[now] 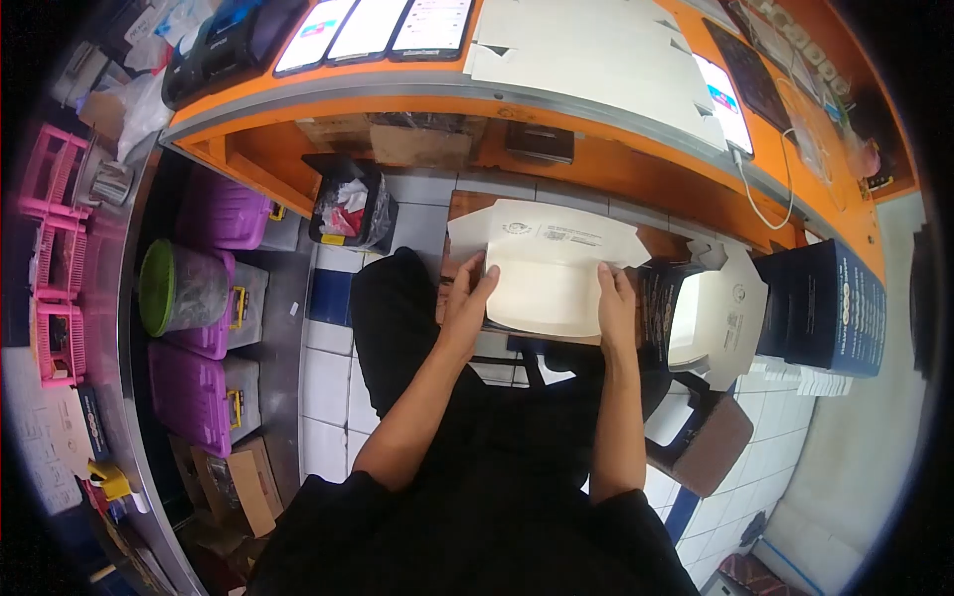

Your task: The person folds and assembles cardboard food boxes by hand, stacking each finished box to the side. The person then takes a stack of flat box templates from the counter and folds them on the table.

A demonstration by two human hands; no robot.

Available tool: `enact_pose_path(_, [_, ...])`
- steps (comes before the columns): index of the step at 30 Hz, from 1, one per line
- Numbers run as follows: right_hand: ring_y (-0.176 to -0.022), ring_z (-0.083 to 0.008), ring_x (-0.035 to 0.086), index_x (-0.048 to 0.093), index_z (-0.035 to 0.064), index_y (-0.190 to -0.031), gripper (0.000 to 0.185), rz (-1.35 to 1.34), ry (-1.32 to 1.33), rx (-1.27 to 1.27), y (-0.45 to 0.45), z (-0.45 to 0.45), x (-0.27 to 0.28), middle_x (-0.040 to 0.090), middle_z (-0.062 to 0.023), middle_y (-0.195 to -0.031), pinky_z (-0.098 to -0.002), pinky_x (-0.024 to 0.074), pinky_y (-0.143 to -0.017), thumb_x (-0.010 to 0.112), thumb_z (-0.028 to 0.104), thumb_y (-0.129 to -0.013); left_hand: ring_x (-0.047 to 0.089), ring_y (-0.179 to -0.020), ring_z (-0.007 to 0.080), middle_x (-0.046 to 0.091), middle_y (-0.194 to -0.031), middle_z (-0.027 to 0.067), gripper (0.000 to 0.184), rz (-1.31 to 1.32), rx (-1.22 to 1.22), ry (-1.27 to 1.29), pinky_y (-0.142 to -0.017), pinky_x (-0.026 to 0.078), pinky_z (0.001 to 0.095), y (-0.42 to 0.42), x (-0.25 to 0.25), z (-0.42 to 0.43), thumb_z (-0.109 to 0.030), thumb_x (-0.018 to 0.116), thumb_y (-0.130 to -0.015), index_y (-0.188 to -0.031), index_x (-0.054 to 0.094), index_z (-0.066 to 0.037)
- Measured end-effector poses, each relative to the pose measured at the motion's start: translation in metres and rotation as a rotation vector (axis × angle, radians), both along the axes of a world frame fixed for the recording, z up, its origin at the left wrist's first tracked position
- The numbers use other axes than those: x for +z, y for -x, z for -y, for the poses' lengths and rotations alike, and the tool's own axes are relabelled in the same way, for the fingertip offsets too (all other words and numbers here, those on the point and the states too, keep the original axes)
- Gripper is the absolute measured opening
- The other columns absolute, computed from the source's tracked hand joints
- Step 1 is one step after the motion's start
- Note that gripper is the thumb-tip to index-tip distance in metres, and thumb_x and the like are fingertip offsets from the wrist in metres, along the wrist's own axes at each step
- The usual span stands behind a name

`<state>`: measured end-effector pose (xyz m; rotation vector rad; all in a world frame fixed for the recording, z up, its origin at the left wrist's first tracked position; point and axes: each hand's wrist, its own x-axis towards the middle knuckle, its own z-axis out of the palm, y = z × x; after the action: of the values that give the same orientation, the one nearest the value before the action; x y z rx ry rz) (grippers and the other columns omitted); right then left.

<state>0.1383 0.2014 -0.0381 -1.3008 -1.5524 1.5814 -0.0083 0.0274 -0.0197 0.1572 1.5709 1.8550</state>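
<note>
An open paper food box [545, 290], cream inside with small dark print on its raised lid flap, is held in front of me over a brown wooden surface [465, 207]. My left hand [465, 303] grips its left wall, thumb on the inner side. On the opposite wall, my right hand [616, 303] is closed the same way. Just right of that hand stands another open box [740, 308], dark blue outside and pale within. Farther right is a stack of dark blue boxes [855, 308].
An orange counter [586, 84] spans the front, carrying phones [430, 28] and white sheets [596, 50]. Below it stands a black bin [350, 209] with waste. Purple-lidded tubs [189, 397] and a green-rimmed bucket [159, 288] line the left. A brown-topped stool [711, 447] is at lower right.
</note>
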Motion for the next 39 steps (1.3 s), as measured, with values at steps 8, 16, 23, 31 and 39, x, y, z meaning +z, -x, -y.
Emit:
enact_pose_path(8, [-0.112, -0.0213, 0.059, 0.060, -0.0069, -0.126, 0.049, -0.032, 0.107, 0.008, -0.010, -0.002, -0.002, 0.065, -0.0145, -0.120, -0.0336, 0.0438, -0.100, 0.049, 0.036, -0.106, 0.046, -0.133, 0.0221, 0.048, -0.145, 0.0139, 0.061, -0.103, -0.111, 0.075, -0.112, 0.034, 0.0336, 0.000, 0.000, 0.011, -0.033, 0.059, -0.101, -0.149, 0.041, 0.000])
enact_pose_path(16, [-0.136, -0.0282, 0.048, 0.056, -0.0030, -0.138, 0.052, -0.162, -0.064, 0.394, -0.038, 0.043, 0.032, 0.054, -0.0186, -0.145, -0.0403, 0.0332, -0.114, 0.049, 0.036, -0.105, 0.057, -0.124, 0.0267, 0.060, -0.134, 0.0141, 0.061, 0.154, -0.092, -0.074, -0.107, 0.041, 0.0362, 0.014, -0.024, 0.042, -0.032, 0.058, -0.093, -0.144, 0.047, 0.000])
enact_pose_path(23, [-0.139, -0.0355, 0.044, 0.052, 0.0058, -0.143, 0.081, 0.276, -0.924, 0.875, -0.015, 0.088, 0.115, 0.049, -0.0148, -0.151, -0.0583, 0.0215, -0.118, 0.078, 0.045, -0.077, 0.053, -0.129, 0.0408, 0.055, -0.142, 0.0196, 0.069, 0.939, -0.174, -0.254, -0.108, 0.036, 0.0665, 0.031, -0.040, 0.072, -0.054, 0.053, -0.089, -0.141, 0.054, -0.008])
enact_pose_path(31, [-0.137, -0.0386, 0.044, 0.050, 0.0057, -0.144, 0.078, 0.340, -0.973, 0.823, -0.020, 0.084, 0.108, 0.047, -0.0160, -0.151, -0.0591, 0.0258, -0.117, 0.079, 0.039, -0.081, 0.051, -0.130, 0.0416, 0.052, -0.145, 0.0182, 0.084, 0.997, -0.180, -0.285, -0.106, 0.038, 0.0675, 0.016, -0.031, 0.070, -0.072, 0.049, -0.089, -0.145, 0.050, -0.009])
enact_pose_path(39, [-0.126, -0.0337, 0.056, 0.039, -0.0101, -0.144, 0.071, -0.159, -0.031, 0.366, -0.017, 0.040, -0.005, 0.053, -0.0299, -0.138, -0.0393, 0.0429, -0.106, 0.072, 0.026, -0.093, 0.048, -0.135, 0.0409, 0.050, -0.146, 0.0233, 0.098, -0.017, -0.395, 0.409, -0.107, 0.040, 0.0546, 0.031, -0.061, 0.021, -0.083, 0.018, -0.092, -0.147, 0.047, -0.007])
